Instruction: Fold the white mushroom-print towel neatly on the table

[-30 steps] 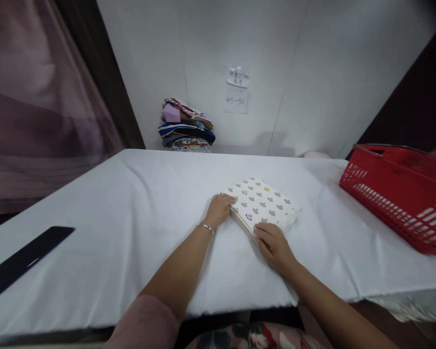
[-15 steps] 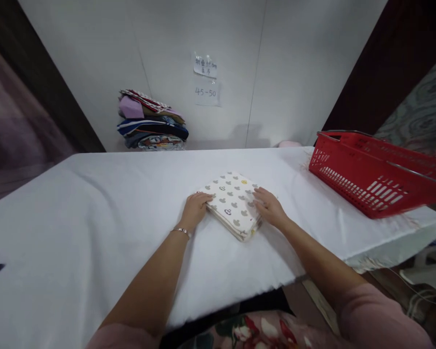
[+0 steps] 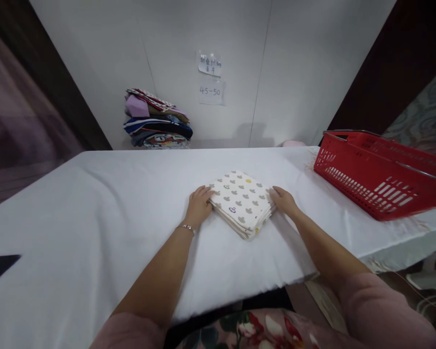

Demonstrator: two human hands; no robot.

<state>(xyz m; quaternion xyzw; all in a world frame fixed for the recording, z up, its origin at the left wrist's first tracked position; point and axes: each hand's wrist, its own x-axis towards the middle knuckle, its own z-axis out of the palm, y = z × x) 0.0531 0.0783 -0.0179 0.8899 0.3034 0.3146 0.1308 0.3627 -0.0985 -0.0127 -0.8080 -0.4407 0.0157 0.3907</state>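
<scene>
Folded patterned cloth (image 3: 241, 198), between left hand (image 3: 199, 205), right hand (image 3: 284, 200)

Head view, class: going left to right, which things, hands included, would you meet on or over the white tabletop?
Dark flat object at the left edge → left hand → folded patterned cloth → right hand → red basket.

Cloth (image 3: 241, 198) lies on the table (image 3: 138, 194), left of the basket (image 3: 370, 174)
</scene>
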